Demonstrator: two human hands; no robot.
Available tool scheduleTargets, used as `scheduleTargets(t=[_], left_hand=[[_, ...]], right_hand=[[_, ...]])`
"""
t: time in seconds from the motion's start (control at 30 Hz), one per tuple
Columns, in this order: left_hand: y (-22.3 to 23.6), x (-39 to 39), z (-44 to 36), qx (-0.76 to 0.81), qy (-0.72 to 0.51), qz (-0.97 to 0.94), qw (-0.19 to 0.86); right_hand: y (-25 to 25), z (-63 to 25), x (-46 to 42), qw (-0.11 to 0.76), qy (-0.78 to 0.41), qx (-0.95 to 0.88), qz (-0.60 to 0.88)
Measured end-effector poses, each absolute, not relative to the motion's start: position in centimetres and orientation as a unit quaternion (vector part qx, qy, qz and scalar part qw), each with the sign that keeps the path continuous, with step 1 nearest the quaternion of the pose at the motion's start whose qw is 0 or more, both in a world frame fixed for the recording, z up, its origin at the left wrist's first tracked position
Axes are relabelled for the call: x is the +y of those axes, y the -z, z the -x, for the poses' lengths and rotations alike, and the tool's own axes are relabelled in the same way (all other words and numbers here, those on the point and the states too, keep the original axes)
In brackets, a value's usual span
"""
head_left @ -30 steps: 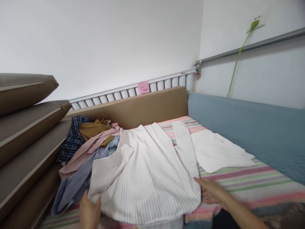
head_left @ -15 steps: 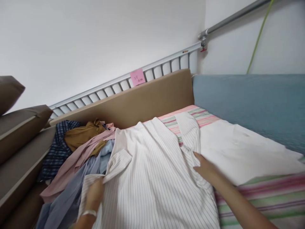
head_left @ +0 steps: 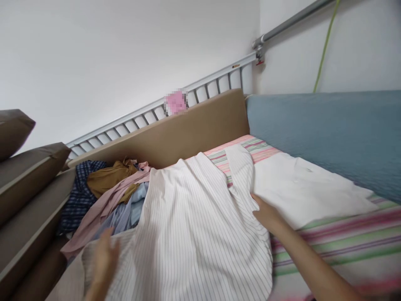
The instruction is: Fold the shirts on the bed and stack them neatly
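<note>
Firstly, the white wall (head_left: 125,54) is the largest thing, and it stands behind everything. A striped sheet (head_left: 338,251) carries the clothes, and a blue padded panel (head_left: 326,129) and a brown padded panel (head_left: 200,129) border it on two sides, meeting in the corner. The white striped shirt (head_left: 194,221) is spread flat in the middle of the sheet. Beside it, to the left, the brown cushions (head_left: 34,167) are stacked one upon another. On the right lies a white garment (head_left: 313,184), also flat, near the blue panel. Between cushions and shirt there is a heap of clothes, which contains dark checked cloth (head_left: 73,209), mustard cloth (head_left: 109,177), pink cloth (head_left: 97,217) and light blue cloth (head_left: 138,207). Behind the brown panel a radiator (head_left: 125,124) shows its upper part.

The left hand (head_left: 105,257) is blurred, over the lower left part of the shirt; its grip looks spread, the fingers apart. The right hand (head_left: 266,214) is at the right edge of the shirt, where the folded sleeve (head_left: 241,167) lies; I cannot tell whether its grip pinches the cloth. Smaller are the pixelated pink patch (head_left: 176,102) at the radiator, the thin green cord (head_left: 326,48) and, finally, a red handle (head_left: 260,62).
</note>
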State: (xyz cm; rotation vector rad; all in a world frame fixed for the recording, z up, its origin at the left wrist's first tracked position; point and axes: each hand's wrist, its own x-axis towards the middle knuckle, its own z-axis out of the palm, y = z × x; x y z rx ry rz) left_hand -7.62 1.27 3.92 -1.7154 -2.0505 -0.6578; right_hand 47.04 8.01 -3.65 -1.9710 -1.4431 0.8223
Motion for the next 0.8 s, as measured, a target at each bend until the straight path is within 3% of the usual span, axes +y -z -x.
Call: scheduleTargets(t=[0.1,0.23,0.47,0.63,0.8], left_hand=[[1.2,3.6,-1.4,-0.678,0.189,0.705,0.090],[5.3,3.5,-8.8,-0.713,0.095,0.695,-0.020],[6.9,2.6,-8.5,-0.723,0.033,0.691,-0.006],[5.0,4.5,-9.1,-0.715,0.043,0.698,0.024],[-2.1,11.6,-17.4,-0.569,0.140,0.810,0.023]], right_hand=[[2.3,-47.8,7.1,0.270,-0.291,-0.537,0.744],[1.0,-49.2,5.4,0.244,-0.263,-0.538,0.762],[1.4,-50.9,4.4,0.190,-0.296,-0.538,0.766],[0.5,-50.9,4.3,0.157,-0.300,-0.508,0.792],[-0.8,-50.5,4.7,0.146,-0.299,-0.495,0.803]])
